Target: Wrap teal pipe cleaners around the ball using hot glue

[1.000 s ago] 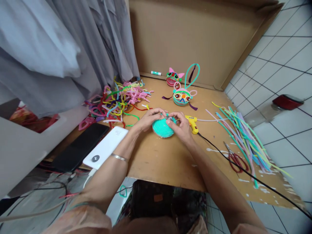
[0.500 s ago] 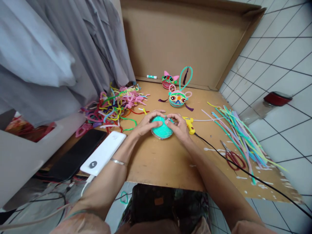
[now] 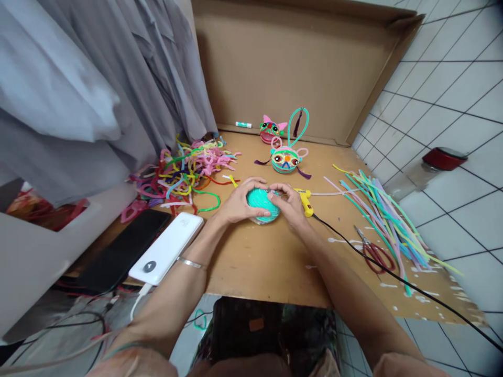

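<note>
Between my hands, near the middle of the table, is a round turquoise piece [image 3: 260,201] with a ribbed, fuzzy surface. My left hand [image 3: 239,203] is wrapped round its left side, the thumb lying across the lower front. From the right, my right hand [image 3: 290,203] grips the upper edge, with thumb and fingertips close together there. A clear rim shows under the turquoise surface. Just right of my right hand lies a yellow glue gun [image 3: 305,203]. Behind stands a decorated round figure [image 3: 285,159] with pink loop ears and purple tassels.
Tangled pipe cleaners [image 3: 196,167] lie at left, near a white power bank [image 3: 167,248] and black phone [image 3: 126,251]. At right are straight pipe cleaners [image 3: 385,220], red-handled scissors [image 3: 377,256] and a black cable [image 3: 353,242]. Another figure [image 3: 270,130] and glue stick [image 3: 243,125] stand behind.
My left thumb has moved from the top of the turquoise piece down to its lower front. The right thumb has shifted slightly up along the edge.
</note>
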The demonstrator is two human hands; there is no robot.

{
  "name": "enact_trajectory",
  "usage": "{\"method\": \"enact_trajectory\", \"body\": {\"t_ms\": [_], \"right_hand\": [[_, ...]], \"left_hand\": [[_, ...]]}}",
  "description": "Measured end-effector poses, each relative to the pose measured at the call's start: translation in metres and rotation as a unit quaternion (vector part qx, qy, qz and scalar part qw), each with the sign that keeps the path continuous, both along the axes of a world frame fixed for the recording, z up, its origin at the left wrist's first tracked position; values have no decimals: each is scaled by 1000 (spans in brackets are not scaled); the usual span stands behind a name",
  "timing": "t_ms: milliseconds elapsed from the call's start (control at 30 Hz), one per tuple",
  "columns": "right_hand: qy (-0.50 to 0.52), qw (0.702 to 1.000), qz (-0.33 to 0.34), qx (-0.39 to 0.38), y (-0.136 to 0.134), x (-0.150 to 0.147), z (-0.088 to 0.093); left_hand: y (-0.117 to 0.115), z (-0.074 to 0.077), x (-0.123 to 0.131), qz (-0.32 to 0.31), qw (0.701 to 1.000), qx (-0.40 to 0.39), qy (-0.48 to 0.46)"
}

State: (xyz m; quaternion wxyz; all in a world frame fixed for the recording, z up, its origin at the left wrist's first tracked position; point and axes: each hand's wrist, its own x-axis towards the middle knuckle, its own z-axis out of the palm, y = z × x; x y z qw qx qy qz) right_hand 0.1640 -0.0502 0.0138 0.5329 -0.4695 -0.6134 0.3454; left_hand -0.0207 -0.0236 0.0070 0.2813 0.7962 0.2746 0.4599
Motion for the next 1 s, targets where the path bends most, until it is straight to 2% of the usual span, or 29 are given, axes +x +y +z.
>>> {"method": "enact_trajectory", "body": {"t_ms": [400,633,867,1000], "right_hand": [[-2,1000,-7,-13,-2,-1,3],[-8,1000,-7,-9,-2,-1,4],[1,1000,-19,-17,0,-1,1],[-3,999,-35,-28,-3,-3,2]], "left_hand": [[-5,5,-1,7,1000,-22,6],[-10,7,0,23,997,-76,-3],[-9,8,-2,44,998,-33,23],[-12,13,-5,41,997,-42,51]]}}
